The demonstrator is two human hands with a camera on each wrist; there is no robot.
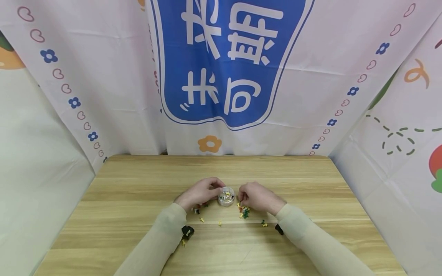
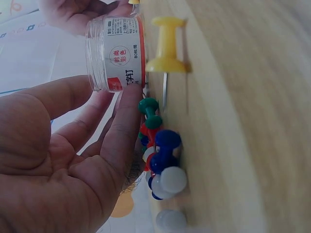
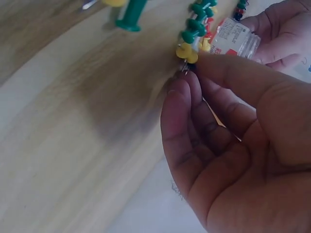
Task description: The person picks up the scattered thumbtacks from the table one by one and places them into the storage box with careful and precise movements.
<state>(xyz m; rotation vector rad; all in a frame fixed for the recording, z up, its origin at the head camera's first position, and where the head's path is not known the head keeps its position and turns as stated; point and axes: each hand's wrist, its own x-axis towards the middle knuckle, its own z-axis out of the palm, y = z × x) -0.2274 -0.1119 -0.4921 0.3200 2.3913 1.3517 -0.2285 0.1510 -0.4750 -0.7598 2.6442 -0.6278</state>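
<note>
The right hand (image 3: 243,141) bends its fingers toward a dark pushpin (image 3: 192,67) at their tips — whether they pinch it is unclear. Just beyond the fingertips sit yellow pushpins (image 3: 186,52), then green pushpins (image 3: 193,30); farther past the fingers, the left hand (image 3: 281,36) is at a labelled clear jar (image 3: 233,40). Wooden tabletop (image 3: 63,145) spreads left of the fingers.
</note>
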